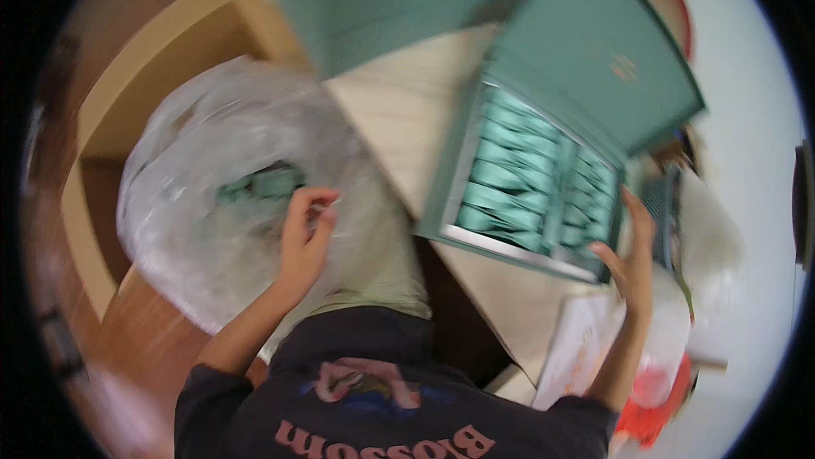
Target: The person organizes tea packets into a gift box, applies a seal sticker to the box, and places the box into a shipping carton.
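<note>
My right hand (630, 255) grips the near right corner of an open green gift box (439, 204), its thumb over the rim and its fingers along the outer side. Rows of folded green ribbon or fabric pieces (509, 172) fill two sections inside it, and its lid (611, 58) stands raised behind. My left hand (310, 230) is over a large clear plastic bag (184, 217), fingers curled with thumb and fingertips near each other. Blur hides whether something small is between them. Inside the bag, just beyond that hand, lie green pieces (267, 184).
An open cardboard box (95, 230) stands on the wooden floor at left, behind the bag. More green boxes (382, 0) lie at the table's far side. A white printed packet (576, 344) and clear plastic bags (707, 223) are at right, with a red item (649, 414) below.
</note>
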Action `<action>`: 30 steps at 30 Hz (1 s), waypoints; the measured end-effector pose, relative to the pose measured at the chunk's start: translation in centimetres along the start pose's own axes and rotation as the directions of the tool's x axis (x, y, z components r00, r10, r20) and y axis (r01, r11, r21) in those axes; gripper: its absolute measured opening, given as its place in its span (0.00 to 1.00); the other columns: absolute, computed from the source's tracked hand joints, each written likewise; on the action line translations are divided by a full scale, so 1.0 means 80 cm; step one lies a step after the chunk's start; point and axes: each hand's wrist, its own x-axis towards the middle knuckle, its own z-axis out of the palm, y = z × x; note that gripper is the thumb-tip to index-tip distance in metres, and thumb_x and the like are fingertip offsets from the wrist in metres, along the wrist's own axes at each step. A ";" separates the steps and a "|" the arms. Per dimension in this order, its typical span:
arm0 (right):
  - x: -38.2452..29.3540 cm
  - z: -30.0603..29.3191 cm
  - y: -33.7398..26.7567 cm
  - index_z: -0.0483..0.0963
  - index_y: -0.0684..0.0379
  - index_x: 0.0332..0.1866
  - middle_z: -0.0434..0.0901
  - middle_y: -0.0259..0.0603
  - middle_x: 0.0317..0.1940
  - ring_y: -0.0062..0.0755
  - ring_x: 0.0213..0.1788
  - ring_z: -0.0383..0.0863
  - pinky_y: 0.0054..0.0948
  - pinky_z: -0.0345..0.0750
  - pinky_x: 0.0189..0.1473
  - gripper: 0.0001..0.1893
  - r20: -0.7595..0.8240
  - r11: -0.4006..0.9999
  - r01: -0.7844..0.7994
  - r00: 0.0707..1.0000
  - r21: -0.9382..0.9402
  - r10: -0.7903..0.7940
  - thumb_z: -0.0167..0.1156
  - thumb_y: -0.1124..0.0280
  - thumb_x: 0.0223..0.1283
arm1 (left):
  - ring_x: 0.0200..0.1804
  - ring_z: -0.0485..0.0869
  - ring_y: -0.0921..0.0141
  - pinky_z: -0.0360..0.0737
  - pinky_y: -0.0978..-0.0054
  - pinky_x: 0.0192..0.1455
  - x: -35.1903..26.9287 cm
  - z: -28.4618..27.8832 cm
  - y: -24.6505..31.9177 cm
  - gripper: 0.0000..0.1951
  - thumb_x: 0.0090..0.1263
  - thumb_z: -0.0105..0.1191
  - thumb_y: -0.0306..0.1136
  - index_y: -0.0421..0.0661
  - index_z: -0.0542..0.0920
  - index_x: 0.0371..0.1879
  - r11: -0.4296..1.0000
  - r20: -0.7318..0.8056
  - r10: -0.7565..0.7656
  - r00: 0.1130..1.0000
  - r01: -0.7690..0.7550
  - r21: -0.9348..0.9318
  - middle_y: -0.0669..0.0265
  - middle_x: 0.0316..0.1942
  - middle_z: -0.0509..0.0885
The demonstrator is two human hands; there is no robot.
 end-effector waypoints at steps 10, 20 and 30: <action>0.064 0.263 -0.377 0.77 0.60 0.40 0.79 0.43 0.33 0.43 0.36 0.78 0.35 0.75 0.40 0.09 -0.059 0.549 0.349 0.877 0.760 -0.476 0.58 0.79 0.53 | 0.61 0.71 0.68 0.64 0.71 0.64 -0.015 -0.138 -0.032 0.24 0.77 0.40 0.36 0.46 0.59 0.70 0.989 -0.519 -0.143 0.843 0.102 -0.106 0.60 0.63 0.71; 0.172 0.542 -0.500 0.62 0.59 0.64 0.70 0.55 0.58 0.55 0.62 0.67 0.44 0.66 0.63 0.37 0.250 0.824 0.285 0.860 0.490 -0.446 0.69 0.62 0.49 | 0.61 0.71 0.72 0.61 0.75 0.67 0.036 -0.231 -0.007 0.17 0.77 0.41 0.32 0.36 0.75 0.57 0.988 -0.594 -0.063 0.802 0.134 0.076 0.61 0.57 0.78; 0.165 0.562 -0.490 0.58 0.57 0.68 0.62 0.54 0.66 0.54 0.69 0.58 0.43 0.59 0.69 0.50 0.487 0.790 0.132 0.723 0.599 -0.490 0.74 0.51 0.37 | 0.57 0.74 0.72 0.65 0.75 0.64 0.025 -0.218 -0.027 0.15 0.76 0.42 0.29 0.36 0.76 0.55 0.999 -0.707 0.012 0.707 -0.038 -0.021 0.63 0.52 0.80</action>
